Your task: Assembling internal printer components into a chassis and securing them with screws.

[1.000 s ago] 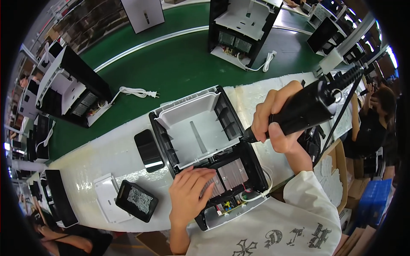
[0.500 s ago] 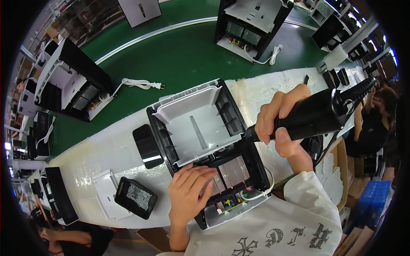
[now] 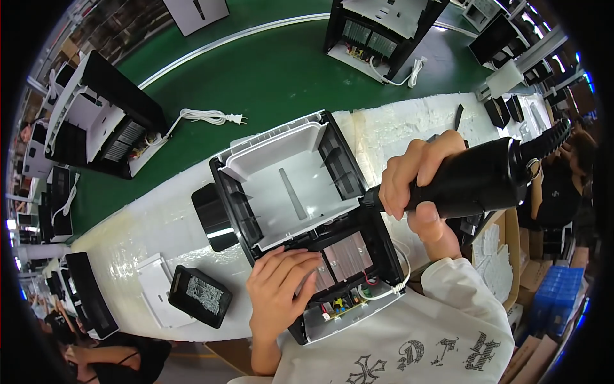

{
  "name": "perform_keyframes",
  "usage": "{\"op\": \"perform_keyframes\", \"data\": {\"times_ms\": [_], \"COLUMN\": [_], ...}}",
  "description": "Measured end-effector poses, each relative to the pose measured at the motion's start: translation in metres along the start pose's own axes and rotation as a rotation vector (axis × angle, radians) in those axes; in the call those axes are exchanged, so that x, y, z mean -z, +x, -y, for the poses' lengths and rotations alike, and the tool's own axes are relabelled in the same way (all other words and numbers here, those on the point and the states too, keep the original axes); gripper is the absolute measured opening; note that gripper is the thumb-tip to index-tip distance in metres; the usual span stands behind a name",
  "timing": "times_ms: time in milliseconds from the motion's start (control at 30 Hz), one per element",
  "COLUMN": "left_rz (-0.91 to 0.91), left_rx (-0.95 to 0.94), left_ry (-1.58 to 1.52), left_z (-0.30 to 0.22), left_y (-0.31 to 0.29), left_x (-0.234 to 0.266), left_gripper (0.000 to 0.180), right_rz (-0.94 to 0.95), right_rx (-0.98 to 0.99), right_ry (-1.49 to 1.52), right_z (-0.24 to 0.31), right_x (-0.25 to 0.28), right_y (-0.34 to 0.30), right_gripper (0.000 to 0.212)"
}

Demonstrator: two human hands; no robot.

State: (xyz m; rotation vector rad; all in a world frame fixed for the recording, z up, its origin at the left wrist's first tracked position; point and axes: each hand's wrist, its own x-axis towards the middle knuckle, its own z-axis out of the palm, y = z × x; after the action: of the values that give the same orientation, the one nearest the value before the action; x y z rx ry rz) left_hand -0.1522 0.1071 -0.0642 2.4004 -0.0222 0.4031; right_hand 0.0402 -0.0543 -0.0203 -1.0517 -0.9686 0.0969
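"Table (image 3: pixel 121 237) first: what's on it?"

"It's long and white. A big black-and-white case (image 3: pixel 299 221) lies open on it, and its near end seems to reach the table's near edge."

"Is it heavy?"

"Middling, I'd guess. It looks like stiff plastic, and the smooth outside may slip a bit. I'd use two hands, one on each thick black side wall, not on the thin white rim."

"And the black power tool (image 3: pixel 470 182)?"

"The right hand (image 3: pixel 409 173) is wrapped round its fat body. It looks a bit heavy, so that's a good place to hold it. Its tip points at the case's right wall. I can't tell if they touch."

"The left hand (image 3: pixel 278 281)?"

"It lies on the case's left side, fingers bent. I can't tell if they pinch anything."

"What about the black tub (image 3: pixel 185 281)?"

"It's left of the case, toward the table's near edge. It looks light, so hold both sides."

"What could break?"

"The shiny plates (image 3: pixel 348 256) may bend. The white cord (image 3: pixel 398 288) looks bendy, so don't lift by it. The little circuit board (image 3: pixel 345 309) looks easy to hurt."

"And the smallest?"

"Tiny silver bits (image 3: pixel 204 297) in the tub, maybe screws. They'd spill if it tips."
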Motion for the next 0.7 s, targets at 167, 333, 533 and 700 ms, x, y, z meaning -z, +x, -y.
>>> {"op": "perform_keyframes", "data": {"times_ms": [167, 333, 533, 700], "left_rz": [-0.009, -0.032, -0.554, -0.283], "left_rx": [-0.001, 0.004, 0.303, 0.427], "left_ry": [-0.004, -0.092, -0.322, -0.576], "left_z": [-0.001, -0.002, -0.013, -0.013], "left_y": [-0.001, -0.009, -0.054, -0.062], "left_x": [-0.001, -0.001, -0.019, -0.016], "left_gripper": [0.014, 0.017, 0.062, 0.091], "right_rz": [-0.095, -0.107, -0.082, -0.072], "right_rx": [-0.026, 0.014, 0.083, 0.058], "right_ry": [0.064, 0.043, 0.082, 0.098], "right_z": [-0.006, -0.009, -0.014, -0.011], "right_x": [-0.005, -0.004, -0.001, 0.007], "right_y": [-0.001, -0.001, 0.002, 0.002], "right_gripper": [0.048, 0.048, 0.049, 0.041]}}
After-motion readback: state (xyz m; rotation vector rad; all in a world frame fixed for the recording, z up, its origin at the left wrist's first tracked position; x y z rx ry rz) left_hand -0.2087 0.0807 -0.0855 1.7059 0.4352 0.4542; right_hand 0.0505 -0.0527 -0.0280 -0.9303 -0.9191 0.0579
